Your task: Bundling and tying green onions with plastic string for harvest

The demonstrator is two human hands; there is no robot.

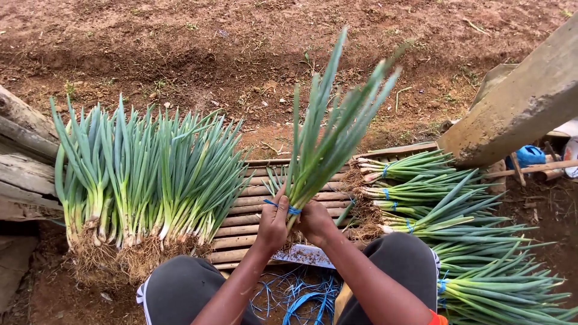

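Fingers of both the left hand (273,224) and right hand (315,221) clamp the spring onion bunch (328,135) upright over the slatted bench (247,207), steadying its base where the blue tie (290,209) wraps.

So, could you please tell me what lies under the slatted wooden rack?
Under the slatted wooden rack, loose blue ties lie on the soil between the knees. Further back, onion bunches cover it.
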